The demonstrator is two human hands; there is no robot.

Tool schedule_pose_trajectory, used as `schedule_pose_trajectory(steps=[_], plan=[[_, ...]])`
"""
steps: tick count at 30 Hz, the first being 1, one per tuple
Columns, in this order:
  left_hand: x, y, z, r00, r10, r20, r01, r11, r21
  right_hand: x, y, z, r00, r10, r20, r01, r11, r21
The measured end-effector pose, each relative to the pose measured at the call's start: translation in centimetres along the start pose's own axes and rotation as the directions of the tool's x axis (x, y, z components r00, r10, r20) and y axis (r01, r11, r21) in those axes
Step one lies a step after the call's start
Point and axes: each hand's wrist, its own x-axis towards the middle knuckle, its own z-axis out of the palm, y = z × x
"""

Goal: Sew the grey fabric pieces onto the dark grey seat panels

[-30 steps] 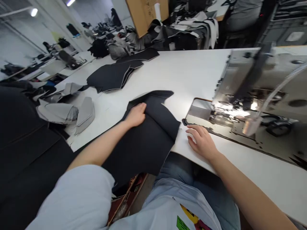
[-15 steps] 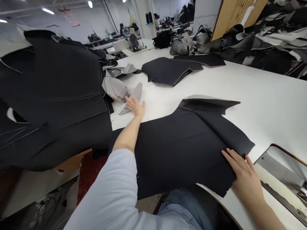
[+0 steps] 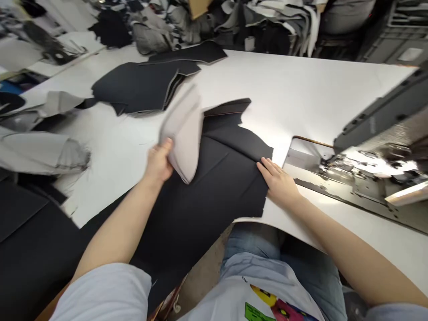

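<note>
My left hand pinches the lower left edge of a light grey fabric piece, which is raised over the black fabric and slightly blurred. Below it, a large black fabric panel spreads over the front of the white table, its upper end folded over. My right hand lies with fingers spread on the panel's right edge, holding nothing. Right of it is a sewing machine with its light on.
A stack of black pieces lies at the back left of the table. Grey bundled fabric is at the left. Piles of cut fabric and a grey crate stand behind the table.
The view has turned right, bringing the sewing machine into view. My left hand has taken hold of the light grey piece and lifted it over the panel. My right hand still rests on the panel's edge.
</note>
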Motion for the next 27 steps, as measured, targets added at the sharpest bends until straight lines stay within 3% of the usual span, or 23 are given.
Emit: schedule_pose_trajectory(steps=[1,3,6,8,12,13,16,17,18,20,21,22,23,24,25,26,27], plan=[[-2.1,-0.1,2.9,0.986,-0.123,0.114,0.128,0.991,-0.043,-0.5,0.3,-0.2,1.000,0.003,0.016,-0.003,1.000,-0.006],[-5.9,-0.2,7.6,0.883,-0.372,0.287,0.390,0.921,-0.005,-2.2,1.3,-0.8,0.999,0.012,0.035,-0.012,1.000,-0.004],[-9.4,0.2,11.8,0.733,-0.585,0.348,0.605,0.794,0.061,-5.6,3.9,-1.8,0.999,0.024,0.028,-0.027,0.993,0.112],[-11.0,0.6,13.6,0.694,-0.638,0.334,0.667,0.744,0.035,-7.6,5.7,-2.6,1.000,0.023,0.020,-0.028,0.957,0.288],[-15.6,1.3,16.2,0.704,-0.605,0.372,0.652,0.758,-0.001,-8.8,7.5,-3.7,0.986,0.159,0.058,-0.160,0.760,0.631],[-16.9,1.5,16.5,0.680,-0.597,0.425,0.646,0.762,0.037,-8.5,7.5,-3.7,0.976,0.207,0.069,-0.200,0.725,0.660],[-19.2,2.6,16.8,0.517,-0.616,0.594,0.612,0.751,0.247,-7.5,6.6,-3.3,0.952,0.304,0.034,-0.256,0.731,0.632],[-19.2,3.2,16.8,0.514,-0.603,0.610,0.550,0.777,0.305,-7.2,6.2,-3.0,0.947,0.322,0.013,-0.261,0.743,0.616],[-18.7,3.8,16.7,0.577,-0.554,0.600,0.439,0.830,0.344,-7.1,5.9,-2.8,0.942,0.336,0.000,-0.267,0.748,0.607],[-17.0,5.0,16.8,0.789,-0.285,0.545,0.047,0.912,0.408,-6.9,5.6,-2.5,0.935,0.356,-0.004,-0.279,0.741,0.611],[-15.9,5.4,17.1,0.838,-0.085,0.539,-0.199,0.872,0.447,-6.9,5.5,-2.4,0.931,0.364,-0.004,-0.285,0.736,0.614],[-15.0,5.5,17.7,0.814,0.095,0.573,-0.427,0.767,0.479,-6.9,5.5,-2.3,0.927,0.374,-0.008,-0.291,0.734,0.613],[-14.1,5.2,18.4,0.729,0.209,0.652,-0.613,0.623,0.486,-7.0,5.6,-2.2,0.925,0.380,-0.018,-0.292,0.738,0.608],[-13.6,4.7,19.3,0.610,0.244,0.754,-0.753,0.474,0.456,-7.2,5.7,-2.2,0.926,0.376,-0.034,-0.281,0.749,0.600],[-13.3,3.9,20.3,0.486,0.214,0.847,-0.849,0.346,0.400,-7.5,5.9,-2.2,0.933,0.356,-0.057,-0.257,0.768,0.587],[-13.3,2.9,21.3,0.392,0.150,0.908,-0.903,0.249,0.349,-8.0,6.1,-2.2,0.944,0.318,-0.084,-0.217,0.794,0.568],[-13.4,2.0,22.4,0.352,0.081,0.933,-0.925,0.184,0.333,-8.7,6.4,-2.3,0.960,0.258,-0.111,-0.160,0.827,0.540]])
